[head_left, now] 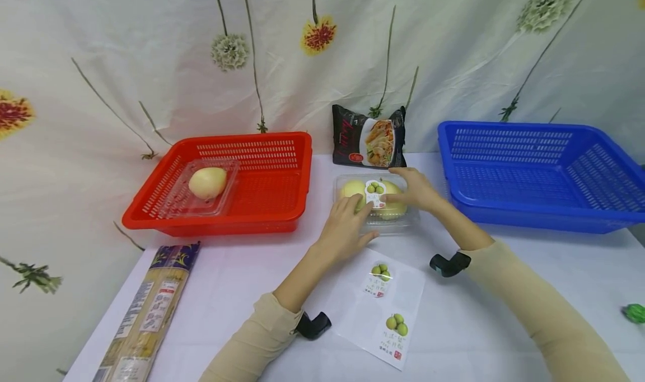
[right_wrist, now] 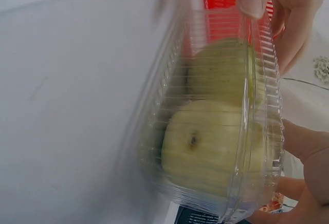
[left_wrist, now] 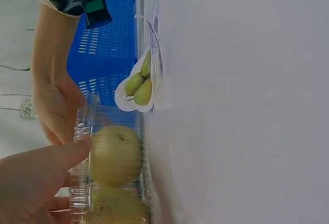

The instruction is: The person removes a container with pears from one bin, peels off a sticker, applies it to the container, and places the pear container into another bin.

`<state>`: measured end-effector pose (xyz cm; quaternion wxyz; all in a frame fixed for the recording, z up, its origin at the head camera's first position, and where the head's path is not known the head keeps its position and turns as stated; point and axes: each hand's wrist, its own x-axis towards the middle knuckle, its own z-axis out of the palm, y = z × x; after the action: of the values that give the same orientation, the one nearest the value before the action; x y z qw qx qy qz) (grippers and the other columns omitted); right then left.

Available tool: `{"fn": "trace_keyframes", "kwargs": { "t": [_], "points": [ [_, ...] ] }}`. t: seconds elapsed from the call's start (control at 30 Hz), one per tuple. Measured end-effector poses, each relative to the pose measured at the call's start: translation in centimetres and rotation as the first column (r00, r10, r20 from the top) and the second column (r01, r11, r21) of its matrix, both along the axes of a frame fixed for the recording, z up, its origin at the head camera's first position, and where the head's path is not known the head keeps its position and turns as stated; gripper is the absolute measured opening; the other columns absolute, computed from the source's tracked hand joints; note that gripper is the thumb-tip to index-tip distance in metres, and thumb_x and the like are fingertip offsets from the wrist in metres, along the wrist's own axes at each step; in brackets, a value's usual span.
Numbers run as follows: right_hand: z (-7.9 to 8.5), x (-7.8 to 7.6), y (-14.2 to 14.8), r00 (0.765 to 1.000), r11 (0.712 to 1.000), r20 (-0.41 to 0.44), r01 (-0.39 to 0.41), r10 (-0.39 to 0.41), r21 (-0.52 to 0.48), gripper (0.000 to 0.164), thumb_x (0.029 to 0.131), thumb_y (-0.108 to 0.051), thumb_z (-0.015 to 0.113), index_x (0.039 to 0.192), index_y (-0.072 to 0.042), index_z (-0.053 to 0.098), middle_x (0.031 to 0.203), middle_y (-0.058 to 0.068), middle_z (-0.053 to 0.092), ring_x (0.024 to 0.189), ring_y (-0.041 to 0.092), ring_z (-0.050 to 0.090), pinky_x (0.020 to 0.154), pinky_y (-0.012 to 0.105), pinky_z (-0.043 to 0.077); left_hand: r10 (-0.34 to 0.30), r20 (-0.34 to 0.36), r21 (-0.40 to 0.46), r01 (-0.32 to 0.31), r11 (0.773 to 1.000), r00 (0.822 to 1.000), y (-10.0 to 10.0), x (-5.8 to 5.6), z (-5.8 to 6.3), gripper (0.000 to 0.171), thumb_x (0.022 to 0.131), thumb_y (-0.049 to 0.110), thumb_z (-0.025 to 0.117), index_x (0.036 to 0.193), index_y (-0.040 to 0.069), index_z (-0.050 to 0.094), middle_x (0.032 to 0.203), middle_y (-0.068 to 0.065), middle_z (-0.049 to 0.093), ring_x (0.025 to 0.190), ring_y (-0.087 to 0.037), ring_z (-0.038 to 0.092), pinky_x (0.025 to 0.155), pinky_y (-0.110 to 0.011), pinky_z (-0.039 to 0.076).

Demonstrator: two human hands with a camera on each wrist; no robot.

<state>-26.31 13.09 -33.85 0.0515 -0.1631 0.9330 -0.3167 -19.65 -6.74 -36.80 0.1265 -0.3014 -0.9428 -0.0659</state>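
Observation:
A clear plastic clamshell box (head_left: pixel 388 225) sits mid-table with two pale yellow-green pears (right_wrist: pixel 205 147) inside. On its lid is a white label (head_left: pixel 375 194) printed with green fruit. My left hand (head_left: pixel 342 228) reaches over the lid from the front left, fingertips at the label and thumb near the box's front edge. From the right, my right hand (head_left: pixel 414 189) rests on the lid, its thumb at the label and its fingers toward the back edge. Just in front of the box lies a label sheet (head_left: pixel 380 315) bearing two more such labels.
At the left stands a red basket (head_left: pixel 282 222) holding a clear box (head_left: pixel 176 194) with one pear (head_left: pixel 208 183). A blue basket (head_left: pixel 544 217) stands right. Behind the box is a black food packet (head_left: pixel 347 138). A noodle pack (head_left: pixel 151 309) lies front left, a small green object (head_left: pixel 634 313) far right.

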Motion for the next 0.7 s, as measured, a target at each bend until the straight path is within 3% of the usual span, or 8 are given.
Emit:
{"fn": "trace_keyframes", "kwargs": {
  "t": [0.2, 0.33, 0.47, 0.57, 0.7],
  "points": [
    [-0.2, 1.1, 0.0, 1.000, 1.000, -0.017, -0.009, 0.010, 0.012, 0.082, 0.080, -0.026, 0.075, 0.143, 0.004, 0.032, 0.146, 0.034, 0.022, 0.133, 0.052, 0.020, 0.104, 0.066, 0.020, 0.006, 0.018, 0.012, -0.006, 1.000, 1.000, -0.1, 0.1, 0.1, 0.061, 0.086, 0.042, 0.066, 0.129, 0.000, 0.054, 0.137, -0.016, 0.044, 0.122, -0.029, 0.042, 0.108, -0.039, 0.029],
    [-0.3, 1.5, 0.2, 1.000, 1.000, -0.018, -0.023, 0.023, -0.003, 0.083, 0.081, -0.026, 0.074, 0.144, 0.004, 0.029, 0.148, 0.034, 0.018, 0.135, 0.052, 0.015, 0.104, 0.067, 0.018, 0.002, 0.031, 0.022, -0.003, 1.000, 1.000, -0.1, 0.0, 0.2, 0.059, 0.086, 0.039, 0.066, 0.129, 0.000, 0.054, 0.138, -0.017, 0.044, 0.125, -0.029, 0.042, 0.109, -0.040, 0.029],
    [-0.6, 2.2, 0.9, 0.997, 0.996, -0.060, -0.062, 0.058, -0.063, 0.083, 0.083, -0.024, 0.072, 0.144, 0.006, 0.025, 0.148, 0.032, 0.021, 0.136, 0.049, 0.016, 0.106, 0.065, 0.018, -0.010, 0.049, 0.130, 0.003, 0.991, 0.999, -0.4, -0.2, -0.1, 0.047, 0.087, 0.032, 0.067, 0.124, 0.004, 0.059, 0.135, -0.016, 0.048, 0.124, -0.029, 0.044, 0.108, -0.040, 0.031],
    [-1.2, 3.5, 1.5, 0.994, 0.993, -0.105, -0.050, 0.039, -0.107, 0.083, 0.084, -0.024, 0.071, 0.145, 0.006, 0.024, 0.147, 0.031, 0.023, 0.136, 0.048, 0.019, 0.106, 0.064, 0.019, -0.047, 0.021, 0.321, 0.038, 0.946, 0.999, -0.9, -0.6, -0.5, 0.027, 0.086, 0.022, 0.068, 0.108, 0.005, 0.067, 0.127, -0.015, 0.054, 0.121, -0.028, 0.048, 0.105, -0.039, 0.036],
    [-2.0, 5.8, 1.8, 0.982, 0.980, -0.166, 0.053, -0.086, -0.189, 0.070, 0.084, -0.022, 0.069, 0.139, 0.006, 0.036, 0.138, 0.031, 0.037, 0.127, 0.047, 0.034, 0.101, 0.062, 0.030, -0.079, -0.069, 0.525, 0.104, 0.845, 0.994, -1.3, -1.3, -0.7, 0.011, 0.085, 0.011, 0.067, 0.090, 0.001, 0.068, 0.117, -0.017, 0.059, 0.120, -0.031, 0.051, 0.104, -0.037, 0.038]
  ]
}}
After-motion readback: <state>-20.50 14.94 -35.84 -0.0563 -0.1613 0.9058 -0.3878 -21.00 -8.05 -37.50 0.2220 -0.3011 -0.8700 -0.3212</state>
